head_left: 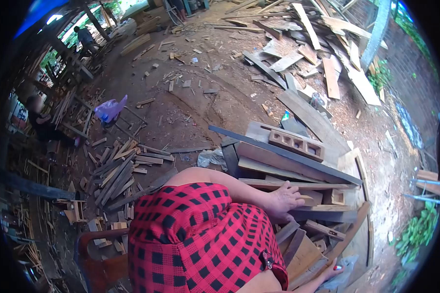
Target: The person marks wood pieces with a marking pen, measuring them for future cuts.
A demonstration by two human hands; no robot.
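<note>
My left hand [284, 199] rests over the wooden pieces on the work surface, fingers spread, beside a small light block [308, 200]. At the lower right, my right hand [331, 270] is partly visible, its fingers closed at a small red and white item [338, 267] that I cannot make out. A clear plastic bag [346, 276] lies beside it. Between the hands are loose boards and a slotted wooden piece [325, 229]. Farther up, a block with square recesses [296, 145] lies by a long dark strip [283, 154].
Scrap sticks [116, 176] are heaped at the left, near a wooden chair [102, 266]. Large offcuts [330, 78] cover the ground at the upper right. One person [46, 119] sits at the left; another [84, 36] is farther back. A purple bag [111, 109] hangs nearby.
</note>
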